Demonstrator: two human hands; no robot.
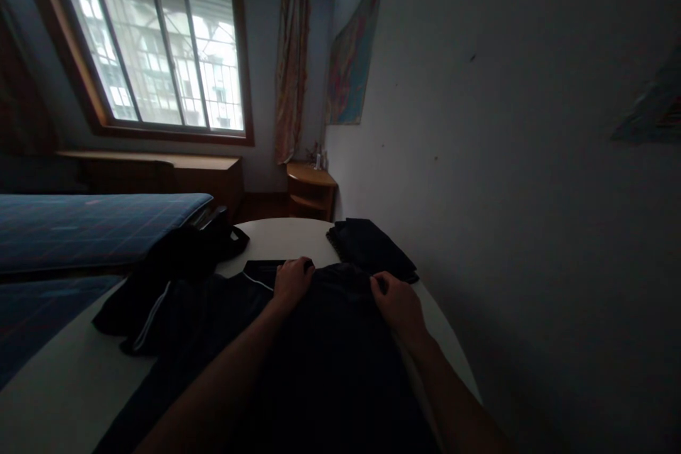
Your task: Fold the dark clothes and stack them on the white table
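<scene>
- 1 shirt [340,369] on the table [290,230], nearest the front
- 1 folded garment [372,248] at the table's far right, behind the shirt
- 1 loose garment [178,259] on the table's left, beside the shirt
- Mattress [90,230] left of the table
- Desk [205,162] behind the mattress, below the window [164,57]
- Curtain [292,64] right of the window
- Corner shelf [311,174] behind the table, against the right wall [494,177]
- Map [354,64] on that wall

Left hand [292,284] on dark shirt [330,347] near white-trimmed collar [258,275], right hand [396,301] pinching shirt's far edge, round white table [287,234] underneath, folded dark clothes [372,248] beyond right hand, black garment [181,259] at left, barred window [154,50] behind.
</scene>
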